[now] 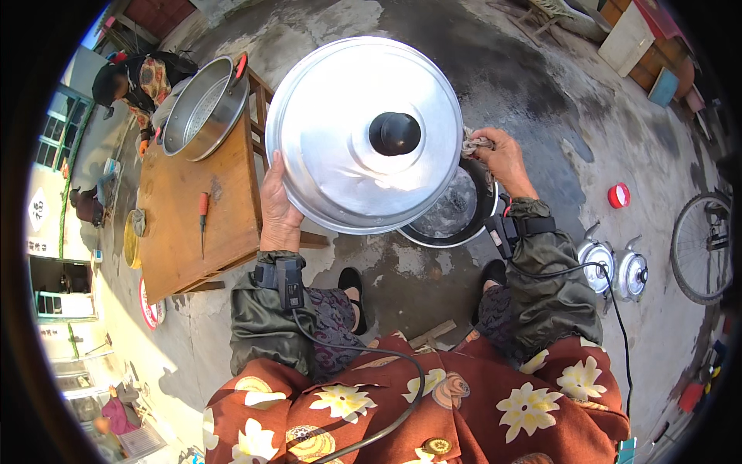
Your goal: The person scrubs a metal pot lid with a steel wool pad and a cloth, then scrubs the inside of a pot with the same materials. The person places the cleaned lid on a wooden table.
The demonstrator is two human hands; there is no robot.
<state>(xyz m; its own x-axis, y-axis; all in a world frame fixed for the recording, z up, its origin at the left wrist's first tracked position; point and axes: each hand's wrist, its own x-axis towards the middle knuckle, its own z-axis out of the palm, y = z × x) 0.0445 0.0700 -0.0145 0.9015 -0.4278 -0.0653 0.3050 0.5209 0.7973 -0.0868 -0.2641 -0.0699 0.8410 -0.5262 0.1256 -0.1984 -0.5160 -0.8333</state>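
Observation:
A large shiny metal pot lid (324, 127) with a black knob (395, 134) is held up in front of me. My left hand (278, 200) grips its left rim, the thumb lying along the edge. In my right hand (503, 159) is a crumpled greyish rag (476, 141), pinched against the lid's right rim. Below the lid, partly hidden by it, a wide dark-walled pot (449, 211) stands on the wet ground with a greyish, cloudy bottom or content.
A wooden table (191, 232) at left bears a metal steamer pot (206, 116) and a red-handled screwdriver (203, 214). A person (151, 87) bends beyond it. Two metal kettles (596, 261), a red round container (618, 195) and a bicycle wheel (701, 246) are at right.

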